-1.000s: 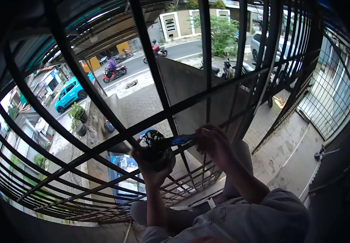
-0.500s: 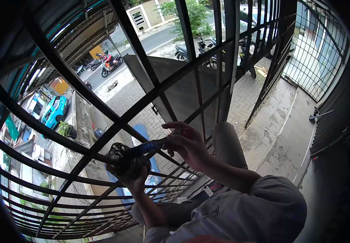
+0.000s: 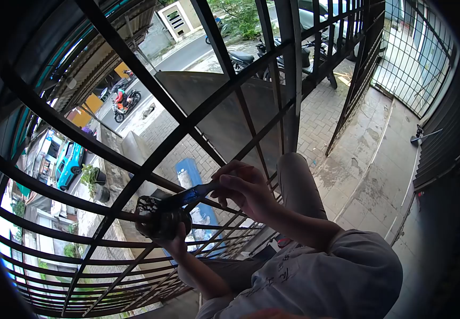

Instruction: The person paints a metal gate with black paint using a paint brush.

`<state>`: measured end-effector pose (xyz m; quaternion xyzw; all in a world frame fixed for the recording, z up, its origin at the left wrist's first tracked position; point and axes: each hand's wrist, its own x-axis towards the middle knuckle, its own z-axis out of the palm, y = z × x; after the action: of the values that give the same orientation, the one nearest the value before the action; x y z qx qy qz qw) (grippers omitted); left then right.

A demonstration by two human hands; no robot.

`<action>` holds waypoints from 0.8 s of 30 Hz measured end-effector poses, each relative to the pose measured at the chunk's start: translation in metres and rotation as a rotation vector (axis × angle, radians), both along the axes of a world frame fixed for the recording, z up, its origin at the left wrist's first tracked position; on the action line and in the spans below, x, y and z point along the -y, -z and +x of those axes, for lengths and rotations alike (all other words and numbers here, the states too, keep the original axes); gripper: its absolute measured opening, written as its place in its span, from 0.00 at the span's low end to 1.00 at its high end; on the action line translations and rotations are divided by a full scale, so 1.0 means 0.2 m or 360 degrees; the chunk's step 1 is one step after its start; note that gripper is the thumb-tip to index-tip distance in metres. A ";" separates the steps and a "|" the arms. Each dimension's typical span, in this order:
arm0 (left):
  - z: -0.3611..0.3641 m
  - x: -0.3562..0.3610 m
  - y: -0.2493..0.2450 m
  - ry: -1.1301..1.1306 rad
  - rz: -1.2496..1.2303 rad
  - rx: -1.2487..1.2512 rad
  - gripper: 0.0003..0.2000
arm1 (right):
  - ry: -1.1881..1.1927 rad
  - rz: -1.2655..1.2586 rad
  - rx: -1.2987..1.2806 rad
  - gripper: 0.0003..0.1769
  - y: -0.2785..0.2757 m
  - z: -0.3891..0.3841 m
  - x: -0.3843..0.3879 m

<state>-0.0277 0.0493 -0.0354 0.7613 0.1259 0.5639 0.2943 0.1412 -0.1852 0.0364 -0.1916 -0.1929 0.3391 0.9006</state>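
My right hand (image 3: 246,195) is closed, thumb and fingers pinching the handle end of one brush (image 3: 190,195), a flat tool with bright blue along its middle. My left hand (image 3: 176,247) is wrapped around one dark, rounded container (image 3: 170,224), gripping it from below. The brush's far end reaches the container's opening; I cannot tell how deep it goes. That makes two hands, one brush and one container, both things held up close to the metal bars (image 3: 187,126) rather than resting on a surface.

Just under them I make out two trousered legs (image 3: 300,186), bent at the knee. Through the bars I see one blue-and-white object (image 3: 187,170) low down, one grey metal panel (image 3: 200,106), and brick paving (image 3: 317,125). Farther out are one turquoise car (image 3: 69,165), one rider on a motorcycle (image 3: 121,105) on the road (image 3: 171,61), and at least two parked motorcycles (image 3: 240,57). To my right, a worn, stained tiled floor (image 3: 365,178) runs toward one mesh gate (image 3: 413,61), beside a dark corrugated wall (image 3: 448,154).
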 end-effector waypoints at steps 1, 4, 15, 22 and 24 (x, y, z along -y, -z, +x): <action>0.00 0.00 -0.01 -0.0042 0.0062 -0.0030 0.63 | -0.0006 0.0001 -0.0005 0.11 0.00 -0.01 -0.01; 0.01 0.04 -0.03 0.0009 -0.0048 0.0011 0.63 | -0.0052 -0.0011 0.0045 0.12 -0.01 -0.03 -0.02; 0.03 0.08 -0.06 -0.0048 -0.0059 0.0021 0.62 | -0.0086 -0.0041 0.0073 0.14 -0.01 -0.04 -0.02; 0.06 0.13 -0.11 -0.0063 -0.0164 0.0066 0.64 | -0.0092 -0.0061 0.0032 0.14 0.01 -0.02 -0.03; 0.06 0.13 -0.09 -0.0056 -0.0193 0.0058 0.64 | -0.0108 -0.0076 0.0100 0.14 0.02 -0.01 -0.02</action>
<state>-0.0159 0.0238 -0.0177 0.7294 0.1678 0.5741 0.3321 0.1383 -0.1807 0.0317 -0.2170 -0.2194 0.3679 0.8772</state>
